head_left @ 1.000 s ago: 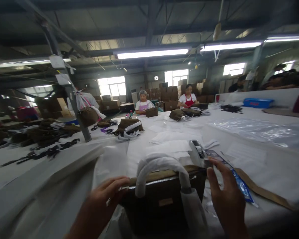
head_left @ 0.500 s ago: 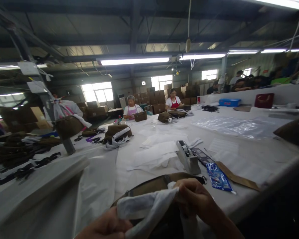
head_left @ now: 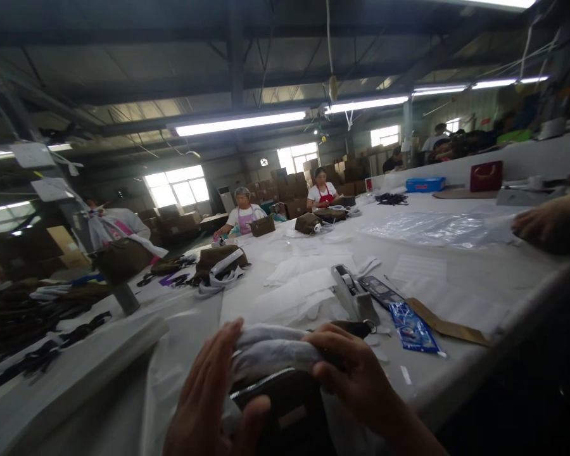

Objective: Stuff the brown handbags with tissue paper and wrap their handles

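Note:
A dark olive bag (head_left: pixel 299 386) with a silver zipper and a small label stands at the table's near edge, close to me. Across its top run handles wrapped in white paper (head_left: pixel 275 349). My left hand (head_left: pixel 209 392) rests along the left end of these handles, its fingers stretched out and the thumb apart. At the right end, my right hand (head_left: pixel 351 373) pinches the wrapped handles between thumb and fingers. Part of a dark strap with a metal ring (head_left: pixel 358 328) shows behind my right hand. The lower bag is cut off by the frame.
Beyond the bag stand a tape dispenser (head_left: pixel 354 297), a phone-like dark item (head_left: pixel 380 291), a blue packet (head_left: pixel 413 326) and a brown strip (head_left: pixel 446 323). White sheets (head_left: pixel 299 288) cover the middle. A co-worker's hand (head_left: pixel 541 221) reaches in at right. A post (head_left: pixel 123 294) stands left.
The white-wrapped handles have gone from stretched between my hands to lying across the bag's top. My left hand has opened and risen. A co-worker's hand has come in at the right.

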Tool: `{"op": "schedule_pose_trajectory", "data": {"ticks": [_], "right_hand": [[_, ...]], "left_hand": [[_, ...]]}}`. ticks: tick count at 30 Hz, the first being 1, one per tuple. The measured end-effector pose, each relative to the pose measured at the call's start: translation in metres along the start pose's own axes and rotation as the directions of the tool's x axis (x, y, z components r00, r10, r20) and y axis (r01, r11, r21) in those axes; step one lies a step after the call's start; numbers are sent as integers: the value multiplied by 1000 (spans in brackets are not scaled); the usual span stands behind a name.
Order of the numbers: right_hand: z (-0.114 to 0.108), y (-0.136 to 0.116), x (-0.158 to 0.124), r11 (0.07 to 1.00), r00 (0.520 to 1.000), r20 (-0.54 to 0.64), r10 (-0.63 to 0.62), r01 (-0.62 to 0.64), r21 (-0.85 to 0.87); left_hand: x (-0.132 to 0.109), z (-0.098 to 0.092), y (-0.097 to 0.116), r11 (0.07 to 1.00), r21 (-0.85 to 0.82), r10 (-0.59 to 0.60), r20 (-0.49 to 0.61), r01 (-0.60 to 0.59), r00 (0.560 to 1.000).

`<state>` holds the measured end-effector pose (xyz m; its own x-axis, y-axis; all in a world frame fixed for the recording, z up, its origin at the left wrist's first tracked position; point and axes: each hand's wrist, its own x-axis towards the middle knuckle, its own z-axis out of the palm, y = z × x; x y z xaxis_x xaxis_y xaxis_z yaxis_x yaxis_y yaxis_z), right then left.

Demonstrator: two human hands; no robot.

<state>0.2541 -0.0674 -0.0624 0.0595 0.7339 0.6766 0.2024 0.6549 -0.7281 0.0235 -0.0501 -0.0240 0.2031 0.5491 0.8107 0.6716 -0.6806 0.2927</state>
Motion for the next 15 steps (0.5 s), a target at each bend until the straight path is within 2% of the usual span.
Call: {"op": "schedule_pose_trajectory", "data": {"ticks": [2, 4, 6, 7, 8, 9, 10, 11, 13, 15], "right_hand": [[0, 1, 3, 999, 999, -1, -42, 42, 4], [1, 3, 5, 997, 996, -49, -81, 80, -14], [-1, 5, 6, 992, 988, -93, -124, 120, -45], [-3, 6, 6, 989, 983, -116, -145, 139, -52], [-7, 7, 5, 987, 977, -144, -157, 150, -57], [-14, 9, 4, 987, 969, -192, -157, 147, -64], [-22, 12, 1, 990, 953, -270, -137, 121, -74], [-32, 17, -3, 994, 926, -366, -93, 65, -89], [-54, 34, -14, 976, 857, -515, 35, -141, -168], [-74, 58, -28, 867, 834, -526, 164, -376, -327]], "left_hand": [[18, -2, 8, 979, -66, -178, 186, 193, 966], [34, -4, 15, 900, -185, -296, 403, 394, 866], [48, -2, 19, 717, -337, -332, 604, 610, 724], [54, -1, 20, 593, -399, -346, 659, 700, 668], [58, 1, 18, 473, -451, -378, 672, 757, 637], [61, 2, 14, 384, -500, -430, 648, 777, 629], [64, 3, 8, 343, -546, -486, 593, 764, 642], [65, 4, 0, 368, -578, -537, 507, 728, 674], [65, 1, -20, 519, -570, -583, 309, 637, 751], [60, -4, -39, 687, -484, -534, 170, 542, 828]]}}
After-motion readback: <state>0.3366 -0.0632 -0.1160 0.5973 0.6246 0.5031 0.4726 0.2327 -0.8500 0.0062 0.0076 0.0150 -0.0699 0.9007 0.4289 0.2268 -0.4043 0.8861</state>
